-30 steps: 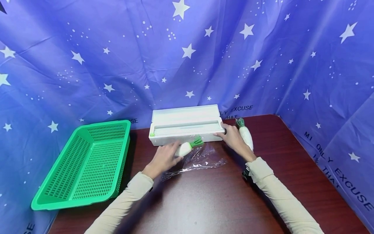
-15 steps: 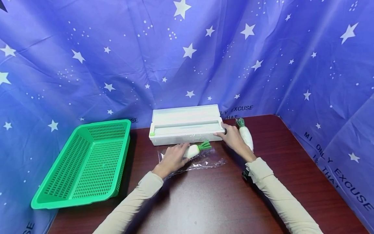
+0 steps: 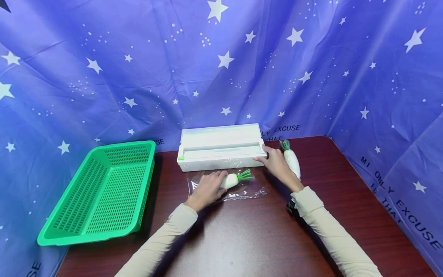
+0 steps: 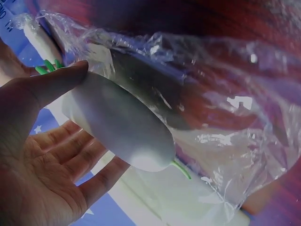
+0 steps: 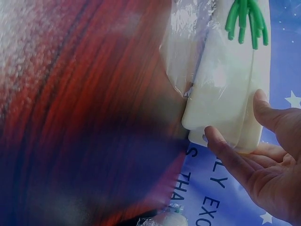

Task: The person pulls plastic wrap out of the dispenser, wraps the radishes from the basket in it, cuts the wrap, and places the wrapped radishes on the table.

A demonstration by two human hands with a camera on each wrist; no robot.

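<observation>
In the head view, a white radish (image 3: 230,181) with green leaf stalks lies at a slant over a sheet of clear cling film (image 3: 247,193). My left hand (image 3: 207,188) holds its body from the left. Thumb and fingers sit on opposite sides of the radish (image 4: 124,125) in the left wrist view. Behind it stands a long white cling film dispenser (image 3: 218,164), lid raised, with film coming off its front. My right hand (image 3: 278,164) grips the dispenser's right end, thumb on one face and fingers on the other.
A second white radish (image 3: 292,162), seemingly wrapped in film, lies just right of my right hand. On the left is a green perforated basket (image 3: 83,241). A blue star-print curtain (image 3: 166,69) hangs behind the dark red wooden table (image 3: 238,238).
My left hand has carried the radish to the right and nearer to me, down over the film. The right hand stays on the dispenser's end.
</observation>
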